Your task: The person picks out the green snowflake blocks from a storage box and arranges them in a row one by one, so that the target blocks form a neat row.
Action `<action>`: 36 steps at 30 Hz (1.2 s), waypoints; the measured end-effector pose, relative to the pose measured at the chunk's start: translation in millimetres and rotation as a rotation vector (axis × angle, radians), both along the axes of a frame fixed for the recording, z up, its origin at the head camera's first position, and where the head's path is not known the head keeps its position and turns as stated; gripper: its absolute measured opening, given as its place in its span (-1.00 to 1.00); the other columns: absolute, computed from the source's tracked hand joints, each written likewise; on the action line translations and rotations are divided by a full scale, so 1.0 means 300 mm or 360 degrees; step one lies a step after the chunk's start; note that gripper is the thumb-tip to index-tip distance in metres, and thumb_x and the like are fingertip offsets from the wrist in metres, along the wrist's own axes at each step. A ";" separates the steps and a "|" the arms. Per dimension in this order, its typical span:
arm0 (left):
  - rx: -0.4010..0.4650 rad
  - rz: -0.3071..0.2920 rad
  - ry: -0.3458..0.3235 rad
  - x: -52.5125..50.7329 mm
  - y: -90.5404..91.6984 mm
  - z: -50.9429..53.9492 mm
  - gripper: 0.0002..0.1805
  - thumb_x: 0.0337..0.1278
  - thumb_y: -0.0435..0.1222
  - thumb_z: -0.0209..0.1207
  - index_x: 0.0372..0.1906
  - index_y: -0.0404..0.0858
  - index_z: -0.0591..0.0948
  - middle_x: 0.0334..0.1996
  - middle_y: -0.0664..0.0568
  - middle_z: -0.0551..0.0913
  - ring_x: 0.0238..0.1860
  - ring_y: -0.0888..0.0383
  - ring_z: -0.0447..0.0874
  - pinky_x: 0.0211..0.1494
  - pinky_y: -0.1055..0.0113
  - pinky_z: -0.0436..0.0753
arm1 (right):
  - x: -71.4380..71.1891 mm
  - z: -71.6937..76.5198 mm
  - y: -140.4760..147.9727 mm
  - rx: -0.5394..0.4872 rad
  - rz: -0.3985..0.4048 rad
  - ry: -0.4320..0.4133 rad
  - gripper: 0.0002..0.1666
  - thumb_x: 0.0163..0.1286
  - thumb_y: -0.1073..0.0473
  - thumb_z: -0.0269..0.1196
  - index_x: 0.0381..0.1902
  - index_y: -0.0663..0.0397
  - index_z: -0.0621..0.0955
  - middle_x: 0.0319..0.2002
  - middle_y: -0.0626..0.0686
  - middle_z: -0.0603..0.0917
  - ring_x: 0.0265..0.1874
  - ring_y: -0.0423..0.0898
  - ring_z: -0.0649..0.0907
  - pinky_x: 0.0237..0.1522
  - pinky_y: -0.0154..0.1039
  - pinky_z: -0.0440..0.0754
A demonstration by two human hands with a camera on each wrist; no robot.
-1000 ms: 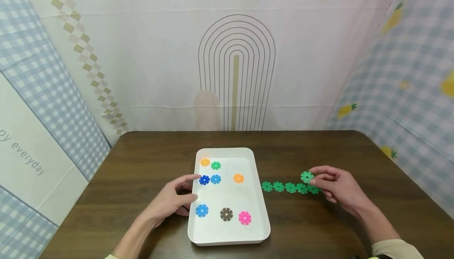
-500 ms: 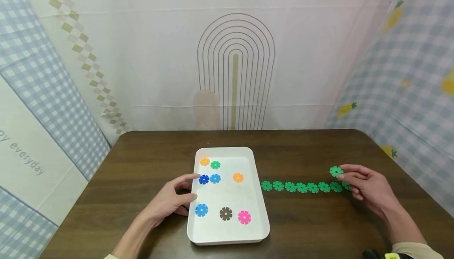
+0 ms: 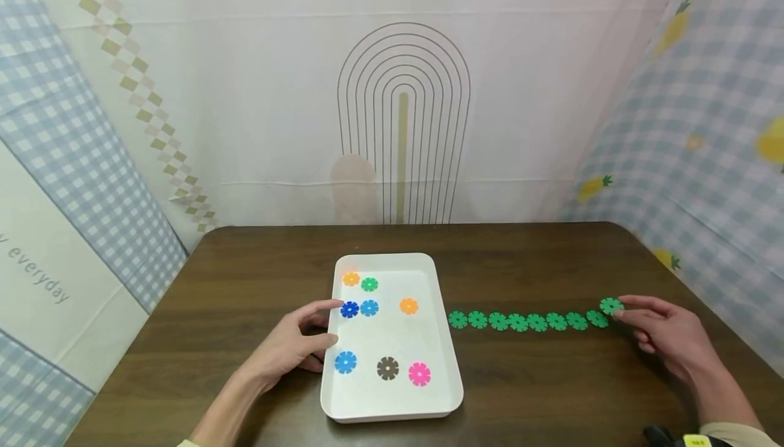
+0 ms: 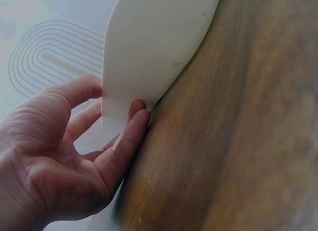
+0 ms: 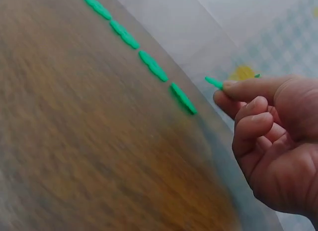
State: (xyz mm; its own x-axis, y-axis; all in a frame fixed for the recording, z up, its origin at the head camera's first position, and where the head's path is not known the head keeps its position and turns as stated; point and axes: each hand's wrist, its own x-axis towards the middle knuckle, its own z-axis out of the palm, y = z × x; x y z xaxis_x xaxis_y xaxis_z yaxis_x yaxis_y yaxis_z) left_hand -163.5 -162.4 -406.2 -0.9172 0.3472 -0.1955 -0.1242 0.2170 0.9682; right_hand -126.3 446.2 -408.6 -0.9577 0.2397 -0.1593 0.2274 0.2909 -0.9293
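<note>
My right hand pinches a green notched disc between thumb and index finger, slightly raised at the row's right end. In the right wrist view the same green disc shows edge-on, off the table. A row of several green notched discs lies flat on the table, running right from the tray. At the tray's left side, my left hand holds the white tray by its rim and wall. The left wrist view shows its fingers against the tray's outer wall.
Inside the tray lie two orange discs, a green disc, a dark blue disc, two light blue discs, a brown disc and a pink disc. The brown table ends at a patterned cloth backdrop.
My right hand has moved right along the row with a green disc pinched in it, uncovering more of the row. My left hand stays at the tray.
</note>
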 end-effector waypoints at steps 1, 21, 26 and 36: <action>0.0001 -0.0001 0.0001 0.000 0.000 0.000 -0.32 0.30 -0.35 0.33 0.52 -0.17 0.46 0.19 -0.34 0.52 -0.30 0.03 0.75 -0.29 0.11 0.82 | 0.002 -0.002 0.003 0.0034 -0.0004 -0.0016 -0.77 0.49 0.06 0.39 -0.17 -0.58 0.69 -0.45 -0.19 0.69 -0.59 -0.25 0.51 -0.58 -0.24 0.57; 0.0010 -0.0002 -0.0014 0.000 0.000 -0.005 -0.31 0.32 -0.35 0.32 0.53 -0.16 0.45 0.19 -0.33 0.52 -0.29 0.02 0.76 -0.27 0.09 0.84 | 0.011 -0.002 0.011 0.0363 -0.0150 -0.0191 -0.76 0.48 0.09 0.36 0.03 0.03 0.73 -0.52 -0.12 0.62 -0.57 -0.23 0.55 -0.51 -0.21 0.64; 0.0006 0.0002 -0.0016 0.001 -0.003 -0.004 -0.31 0.31 -0.35 0.32 0.53 -0.16 0.45 0.19 -0.33 0.52 -0.30 0.02 0.76 -0.27 0.09 0.84 | 0.002 -0.004 0.010 0.0367 -0.0159 -0.0208 -0.71 0.50 0.11 0.33 0.06 0.13 0.72 -0.50 -0.11 0.63 -0.57 -0.22 0.56 -0.51 -0.21 0.64; 0.0022 -0.0011 -0.0008 -0.003 -0.002 -0.005 -0.32 0.32 -0.33 0.33 0.52 -0.16 0.46 0.20 -0.33 0.52 -0.31 0.03 0.76 -0.27 0.10 0.84 | -0.004 0.058 -0.013 0.0472 -0.0306 -0.0093 -0.71 0.50 0.05 0.35 -0.01 0.13 0.76 -0.44 -0.28 0.66 -0.55 -0.22 0.62 -0.51 -0.22 0.67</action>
State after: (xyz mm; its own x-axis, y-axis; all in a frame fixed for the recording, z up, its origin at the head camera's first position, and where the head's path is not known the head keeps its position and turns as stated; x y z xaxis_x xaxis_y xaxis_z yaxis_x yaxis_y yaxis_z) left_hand -164.4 -163.1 -407.7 -0.9138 0.3561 -0.1955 -0.1279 0.2045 0.9705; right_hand -127.6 442.2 -391.1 -0.8818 0.4589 -0.1088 0.3545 0.4928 -0.7947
